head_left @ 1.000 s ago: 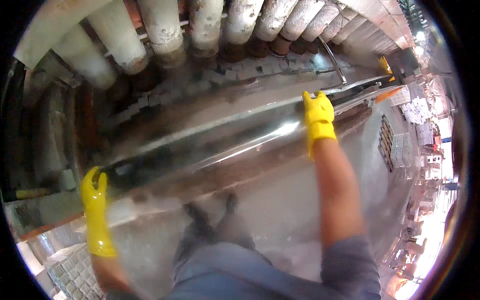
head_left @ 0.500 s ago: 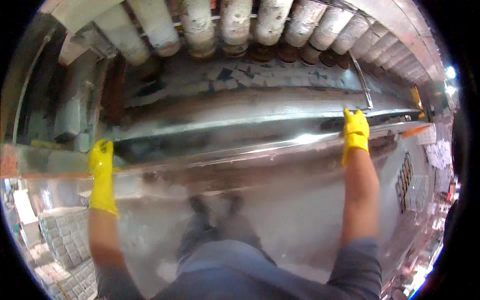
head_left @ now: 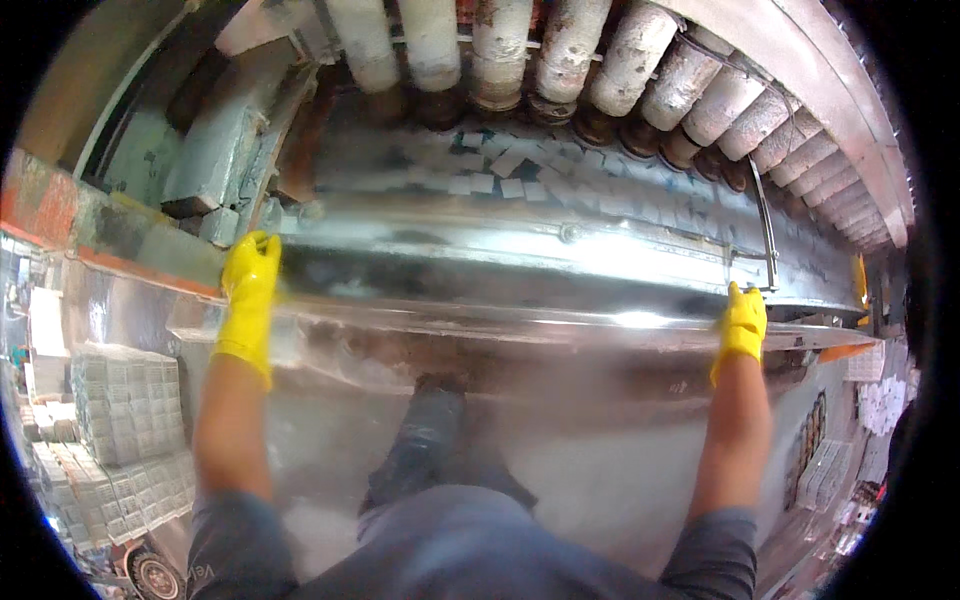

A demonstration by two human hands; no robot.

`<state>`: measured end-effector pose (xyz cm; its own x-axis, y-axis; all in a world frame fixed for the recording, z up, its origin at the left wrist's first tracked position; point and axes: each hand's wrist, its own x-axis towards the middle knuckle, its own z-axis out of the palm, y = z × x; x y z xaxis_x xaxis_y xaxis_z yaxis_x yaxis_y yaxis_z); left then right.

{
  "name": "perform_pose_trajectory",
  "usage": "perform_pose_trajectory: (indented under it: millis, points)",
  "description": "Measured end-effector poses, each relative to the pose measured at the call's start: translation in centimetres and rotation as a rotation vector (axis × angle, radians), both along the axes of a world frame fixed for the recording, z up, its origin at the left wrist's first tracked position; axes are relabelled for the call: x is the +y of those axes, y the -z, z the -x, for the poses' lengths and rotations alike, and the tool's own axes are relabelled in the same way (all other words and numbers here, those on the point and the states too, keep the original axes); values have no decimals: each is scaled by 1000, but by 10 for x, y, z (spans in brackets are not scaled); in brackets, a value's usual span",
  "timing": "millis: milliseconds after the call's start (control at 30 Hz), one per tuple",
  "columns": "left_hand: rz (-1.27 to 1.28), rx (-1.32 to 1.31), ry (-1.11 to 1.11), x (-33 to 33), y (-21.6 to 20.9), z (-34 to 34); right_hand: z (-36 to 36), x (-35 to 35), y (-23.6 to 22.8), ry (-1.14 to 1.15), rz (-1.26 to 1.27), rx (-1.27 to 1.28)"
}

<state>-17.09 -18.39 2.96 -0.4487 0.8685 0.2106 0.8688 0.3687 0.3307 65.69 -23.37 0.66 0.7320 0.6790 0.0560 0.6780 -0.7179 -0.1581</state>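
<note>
A long, shiny metal panel (head_left: pixel 640 248) spans the front of a machine. My left hand (head_left: pixel 252 268), in a yellow rubber glove, closes around its edge at the left end. Far to the right, my right hand (head_left: pixel 743 318), gloved alike, grips the same edge with fingers curled over it. Just above my right hand a thin metal strut (head_left: pixel 768 225) reaches down to the panel. Below the panel runs a dark band, then a bright metal rail (head_left: pixel 520 316). The fingertips of both hands are partly hidden.
Thick, crusted white cylinders (head_left: pixel 570 50) stand in a row above a bed strewn with pale square pieces (head_left: pixel 510 163). Stacked pale blocks (head_left: pixel 125 400) stand at lower left, near a wheel (head_left: pixel 155 575). An orange piece (head_left: pixel 850 352) sticks out at the right.
The view has turned and shifted. More of the panel's bright face and of the strut now shows. Both hands keep their hold on its edge.
</note>
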Motion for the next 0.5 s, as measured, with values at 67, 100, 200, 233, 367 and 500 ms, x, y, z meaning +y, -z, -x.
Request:
perform_pose_trajectory:
  millis: [67,100,200,233,367,500]
  points:
    - [-15,12,0,-4,0,1,-4,3,3,19,-1,44]
    - [-1,-4,7,-3,-3,-3,-10,-1,9,-15,-15,-32]
    - [9,-1,-4,-6,-4,-5,-11,-2,9,-48,32,-66]
    - [6,45,-34,-11,-9,-3,34,4,-17,11,6,95]
    - [-36,51,-8,-6,-4,0,-1,4,1,-52,14,-34]
    - [21,40,-20,-4,-9,-6,-15,2,6,-105,75,-59]
